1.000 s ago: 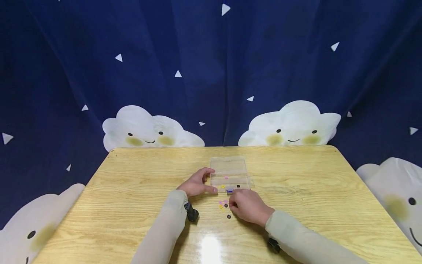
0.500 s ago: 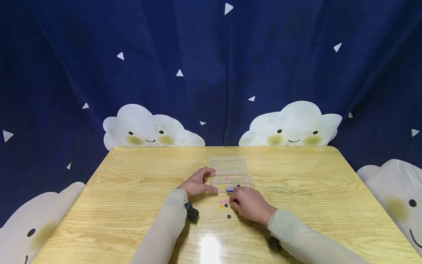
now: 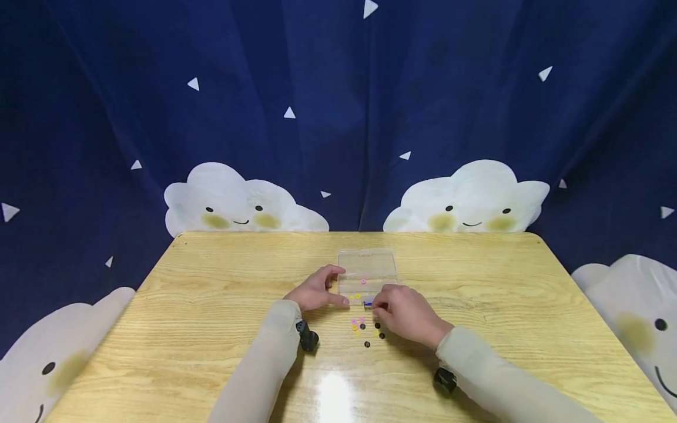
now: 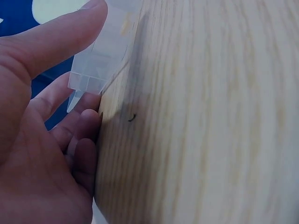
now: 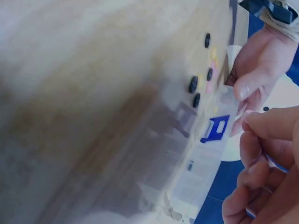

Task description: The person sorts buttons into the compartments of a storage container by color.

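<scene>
A clear plastic compartment box (image 3: 366, 262) lies with its lid folded back at the middle of the table. My left hand (image 3: 316, 290) grips the box's left end, thumb along the near edge and fingers at the far side; in the left wrist view the thumb lies over the clear plastic (image 4: 96, 60). My right hand (image 3: 406, 311) is over the box's near right corner, thumb and index fingertips together, pinching what looks like a small button mostly hidden by them. Inside the box are a pink button (image 3: 363, 281) and a yellow button (image 3: 358, 296). A blue rectangular piece (image 5: 217, 128) marks the front.
In front of the box lies a loose group of small buttons: several black ones, such as a black button (image 3: 367, 344), with pink and yellow ones among them. The wooden table (image 3: 222, 352) ends at a dark blue curtain (image 3: 338, 117) with white clouds.
My right hand has moved up and away from the loose buttons to the box's near edge, uncovering black and yellow buttons. The left hand keeps its place on the box.
</scene>
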Demonstrator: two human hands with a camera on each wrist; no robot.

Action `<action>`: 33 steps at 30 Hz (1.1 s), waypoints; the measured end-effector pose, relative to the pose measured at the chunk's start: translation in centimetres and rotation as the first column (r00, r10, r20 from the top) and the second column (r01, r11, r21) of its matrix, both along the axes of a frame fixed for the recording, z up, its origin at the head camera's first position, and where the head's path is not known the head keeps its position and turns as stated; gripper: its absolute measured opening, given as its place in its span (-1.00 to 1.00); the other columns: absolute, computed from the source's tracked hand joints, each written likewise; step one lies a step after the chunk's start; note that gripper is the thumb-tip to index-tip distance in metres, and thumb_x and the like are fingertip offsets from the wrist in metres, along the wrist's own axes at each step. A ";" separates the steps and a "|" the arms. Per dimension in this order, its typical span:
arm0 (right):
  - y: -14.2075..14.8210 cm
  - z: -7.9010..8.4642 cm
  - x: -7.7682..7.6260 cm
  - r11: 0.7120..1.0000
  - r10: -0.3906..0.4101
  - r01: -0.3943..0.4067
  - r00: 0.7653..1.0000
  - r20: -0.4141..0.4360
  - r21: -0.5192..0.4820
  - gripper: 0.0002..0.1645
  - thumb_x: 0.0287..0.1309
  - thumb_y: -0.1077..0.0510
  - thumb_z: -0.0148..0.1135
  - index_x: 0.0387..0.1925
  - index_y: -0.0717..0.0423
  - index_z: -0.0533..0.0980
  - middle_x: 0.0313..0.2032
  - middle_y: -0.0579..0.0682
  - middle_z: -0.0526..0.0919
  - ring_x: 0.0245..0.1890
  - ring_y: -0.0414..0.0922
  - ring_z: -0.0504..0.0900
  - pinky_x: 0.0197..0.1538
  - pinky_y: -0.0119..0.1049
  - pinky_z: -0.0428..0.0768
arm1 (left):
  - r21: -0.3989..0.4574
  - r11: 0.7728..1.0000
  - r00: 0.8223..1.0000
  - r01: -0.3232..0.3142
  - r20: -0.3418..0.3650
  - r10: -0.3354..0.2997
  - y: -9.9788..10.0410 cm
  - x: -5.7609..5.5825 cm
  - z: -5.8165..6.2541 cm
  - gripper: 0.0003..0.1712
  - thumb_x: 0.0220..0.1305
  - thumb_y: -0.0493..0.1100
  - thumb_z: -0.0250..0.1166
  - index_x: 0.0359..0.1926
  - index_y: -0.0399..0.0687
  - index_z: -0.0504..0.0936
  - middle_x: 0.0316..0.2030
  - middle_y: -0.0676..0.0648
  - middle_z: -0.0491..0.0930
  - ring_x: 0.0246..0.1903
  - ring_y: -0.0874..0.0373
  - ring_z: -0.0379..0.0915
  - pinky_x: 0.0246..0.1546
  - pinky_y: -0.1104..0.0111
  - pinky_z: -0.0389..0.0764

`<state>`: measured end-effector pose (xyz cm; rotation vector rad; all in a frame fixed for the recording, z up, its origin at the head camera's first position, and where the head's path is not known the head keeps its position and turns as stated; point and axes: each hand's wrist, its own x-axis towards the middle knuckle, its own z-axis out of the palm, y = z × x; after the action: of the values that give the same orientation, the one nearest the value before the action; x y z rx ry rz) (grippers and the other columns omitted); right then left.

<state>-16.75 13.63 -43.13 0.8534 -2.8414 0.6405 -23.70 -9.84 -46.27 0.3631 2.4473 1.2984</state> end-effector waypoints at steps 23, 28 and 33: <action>-0.2 1.8 -1.5 0.992 -0.118 0.118 0.993 0.004 -0.051 -0.93 0.15 0.20 0.38 -0.43 -0.01 0.71 -0.47 -0.21 0.61 -0.44 -0.31 0.50 -0.24 -0.31 0.55 | 0.008 1.000 1.000 0.009 0.011 -0.009 -0.1 0.0 -0.1 -0.14 0.00 -0.15 0.57 0.33 0.01 0.39 0.18 -0.12 0.40 0.06 0.02 0.28 0.17 0.16 0.32; -0.1 1.7 -1.9 0.993 -0.103 0.103 0.995 0.002 -0.051 -0.94 0.15 0.18 0.38 -0.41 -0.02 0.72 -0.48 -0.22 0.60 -0.44 -0.34 0.49 -0.27 -0.35 0.52 | 0.004 1.000 1.000 0.021 0.010 -0.021 -0.1 0.0 -0.1 -0.14 0.01 -0.13 0.57 0.34 0.01 0.38 0.19 -0.13 0.40 0.08 0.02 0.29 0.19 0.16 0.32; 0.2 1.7 -2.3 0.993 -0.095 0.095 0.995 0.001 -0.076 -0.95 0.15 0.17 0.39 -0.38 0.00 0.74 -0.48 -0.22 0.61 -0.45 -0.34 0.49 -0.29 -0.39 0.49 | 0.001 1.000 1.000 0.011 -0.002 -0.011 -0.1 -0.1 -0.1 -0.14 0.01 -0.14 0.57 0.34 0.01 0.40 0.18 -0.13 0.42 0.05 0.03 0.29 0.15 0.18 0.32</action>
<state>-19.01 13.81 -41.47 0.7019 -2.8145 0.7289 -23.76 -9.90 -46.37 0.3776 2.4426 1.2960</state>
